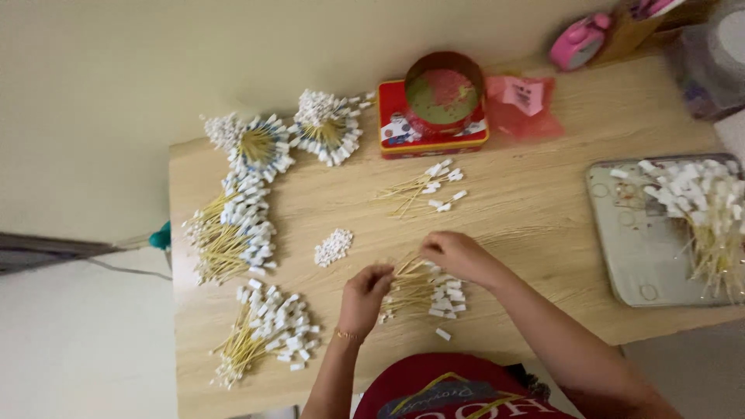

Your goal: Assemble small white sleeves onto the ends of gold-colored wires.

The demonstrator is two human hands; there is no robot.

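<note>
My left hand [365, 295] and my right hand [458, 254] were both over a small pile of thin yellow sticks with white tags [423, 291], which lay on the wooden table [543, 209] just in front of me. The fingers of both hands were curled and pinching at these sticks, the left at the near end of the pile and the right at the far end. A little heap of loose white tags [334, 247] was near my left hand, and a metal tray [636, 248] was well apart to the right.
</note>
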